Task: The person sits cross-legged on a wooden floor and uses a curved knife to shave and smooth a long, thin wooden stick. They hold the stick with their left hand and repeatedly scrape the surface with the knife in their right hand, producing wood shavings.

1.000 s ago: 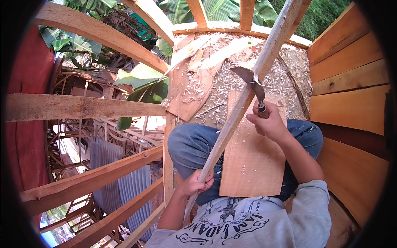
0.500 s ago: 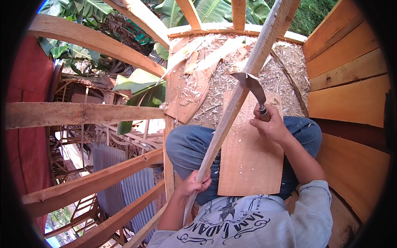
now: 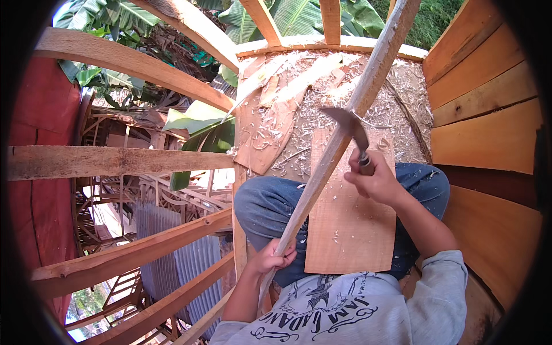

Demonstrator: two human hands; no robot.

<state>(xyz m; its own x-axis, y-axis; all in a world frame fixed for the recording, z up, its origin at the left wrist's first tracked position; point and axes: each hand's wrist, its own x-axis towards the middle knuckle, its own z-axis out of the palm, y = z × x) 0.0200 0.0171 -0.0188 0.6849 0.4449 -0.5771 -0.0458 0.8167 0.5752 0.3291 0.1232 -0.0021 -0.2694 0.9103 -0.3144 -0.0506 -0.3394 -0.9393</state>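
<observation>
A long wooden pole (image 3: 330, 165) slants from beside my left side up to the far right. My left hand (image 3: 272, 255) is wrapped round its lower part. My right hand (image 3: 371, 175) grips the short handle of a sickle (image 3: 348, 123) with a dark curved blade. The blade lies across the pole, its tip out past the pole's left side. A thin curled shaving (image 3: 372, 123) stands at the blade's edge. Under the pole, a flat wooden board (image 3: 351, 230) rests across my lap, with a few small chips on it.
Wood shavings (image 3: 322, 86) litter the floor ahead, with a loose plank (image 3: 267, 135) at their left and a thin dark stick (image 3: 405, 115) at the right. Open wooden rails (image 3: 115, 162) border my left. A plank wall (image 3: 489, 141) stands close on my right.
The sickle and my right hand have come slightly down along the pole toward me, and a curled shaving now shows at the blade. My left hand keeps its hold.
</observation>
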